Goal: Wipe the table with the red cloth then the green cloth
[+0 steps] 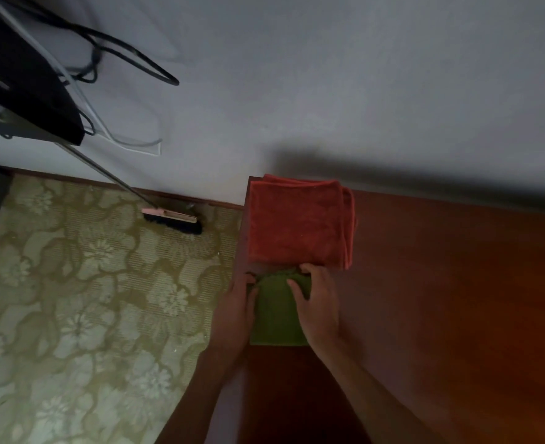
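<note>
At the far left corner of the reddish-brown wooden table (441, 283), a folded red terry cloth (297, 222) lies square against the left edge and close to the wall. Just nearer the person, along the same left edge, lies a folded green cloth (276, 315), almost touching the red one. Both hands are on the green cloth. The left hand (236, 312) lies along its left side at the table's edge, fingers curled over the far left corner of the fold. The right hand (317, 302) lies on its right half, thumb spread across the top and fingertips hooked over the far edge.

The table shows no clear wipe marks, so how far the task has gone cannot be told; the hands seem to be squaring or gathering the green cloth. To do this well, the person should keep the folds stacked under flat palms, pinch both far corners evenly so the layers do not slide apart, and keep the cloth on the wood and not over the edge, above the patterned floor (88, 315). A pink-headed broom (172, 219) leans by the wall.
</note>
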Demonstrator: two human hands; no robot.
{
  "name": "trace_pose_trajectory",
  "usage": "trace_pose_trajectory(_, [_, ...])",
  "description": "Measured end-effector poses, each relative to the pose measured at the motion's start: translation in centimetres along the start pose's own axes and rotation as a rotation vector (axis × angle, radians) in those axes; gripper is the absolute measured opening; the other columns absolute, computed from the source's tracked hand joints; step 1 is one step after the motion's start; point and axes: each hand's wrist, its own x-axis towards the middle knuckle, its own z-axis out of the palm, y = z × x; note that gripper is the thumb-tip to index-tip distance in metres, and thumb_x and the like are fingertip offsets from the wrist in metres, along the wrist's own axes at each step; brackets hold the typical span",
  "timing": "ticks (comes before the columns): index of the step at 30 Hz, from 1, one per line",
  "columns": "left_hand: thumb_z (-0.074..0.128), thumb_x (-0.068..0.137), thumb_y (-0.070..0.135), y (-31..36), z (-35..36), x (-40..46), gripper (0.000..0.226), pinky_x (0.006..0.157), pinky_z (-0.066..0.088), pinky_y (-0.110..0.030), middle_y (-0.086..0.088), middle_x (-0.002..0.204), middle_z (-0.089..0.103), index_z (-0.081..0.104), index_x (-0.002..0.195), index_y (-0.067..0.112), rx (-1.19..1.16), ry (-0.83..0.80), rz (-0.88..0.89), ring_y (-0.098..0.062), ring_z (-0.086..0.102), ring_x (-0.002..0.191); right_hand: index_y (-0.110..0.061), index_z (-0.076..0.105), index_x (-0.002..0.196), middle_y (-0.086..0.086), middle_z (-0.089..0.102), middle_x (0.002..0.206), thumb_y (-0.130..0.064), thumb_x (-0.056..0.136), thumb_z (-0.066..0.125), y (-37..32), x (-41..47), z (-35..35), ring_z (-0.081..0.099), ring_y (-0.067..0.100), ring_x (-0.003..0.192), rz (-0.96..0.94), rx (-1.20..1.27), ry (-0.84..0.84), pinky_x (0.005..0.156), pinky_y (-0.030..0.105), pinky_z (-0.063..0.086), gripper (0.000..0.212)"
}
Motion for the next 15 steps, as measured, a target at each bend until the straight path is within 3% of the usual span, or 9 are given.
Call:
trace_pose_trajectory(3, [0.056, 0.097, 0.025, 0.4, 0.1, 0.8, 0.039, 0.069, 0.049, -0.036, -0.001, 0.099, 0.053, 0.050, 0.134, 0.013, 0.036, 0.058, -0.056, -0.020, 0.055, 0.081, -0.015, 0.059, 0.122, 0.006, 0.054, 0.123, -0.030, 0.085, 0.069, 0.3, -1.1, -0.1, 0.046, 0.021, 0.114, -0.067, -0.082, 0.160, 0.100, 0.027, 0.034, 0.041])
trace_pose_trajectory(5, [0.060, 0.095, 0.025, 0.5, 0.2, 1.1, 0.038, 0.070, 0.049, -0.036, 0.003, 0.096, 0.048, 0.053, 0.130, 0.013, -0.007, 0.085, -0.095, -0.018, 0.053, 0.081, -0.013, 0.064, 0.116, 0.009, 0.055, 0.122, -0.025, 0.085, 0.070, 0.8, -2.1, -0.6, 0.046, 0.022, 0.113, -0.222, -0.119, 0.251, 0.101, 0.031, 0.036, 0.033])
trace_pose_trajectory(8, [0.065, 0.093, 0.025, 0.1, 0.0, 1.9, 0.027, 0.066, 0.050, -0.039, 0.002, 0.087, 0.052, 0.060, 0.116, 0.012, -0.039, 0.119, -0.118, -0.018, 0.053, 0.074, -0.017, 0.069, 0.106, 0.004, 0.061, 0.117, -0.025, 0.087, 0.065, 2.6, -3.5, -0.8, 0.052, 0.023, 0.110, -0.461, -0.209, 0.095, 0.100, 0.034, 0.043, 0.021])
trace_pose_trajectory(11, [0.069, 0.090, 0.027, 0.1, -0.5, 2.8, 0.021, 0.060, 0.047, -0.035, 0.004, 0.074, 0.054, 0.060, 0.105, 0.015, -0.045, 0.123, -0.166, -0.015, 0.054, 0.067, -0.023, 0.064, 0.116, -0.003, 0.058, 0.124, -0.033, 0.085, 0.062, 3.8, -3.5, -0.9, 0.054, 0.022, 0.114, -0.432, -0.257, -0.111, 0.100, 0.035, 0.043, 0.033])
trace_pose_trajectory(15, [0.061, 0.095, 0.029, 0.6, -0.6, 2.7, 0.018, 0.056, 0.037, -0.029, 0.011, 0.072, 0.051, 0.060, 0.104, 0.015, -0.050, 0.128, -0.178, -0.008, 0.052, 0.065, -0.023, 0.063, 0.119, -0.004, 0.053, 0.131, -0.035, 0.085, 0.058, 3.2, -3.5, -1.5, 0.048, 0.020, 0.118, -0.392, -0.276, -0.116, 0.102, 0.033, 0.039, 0.036])
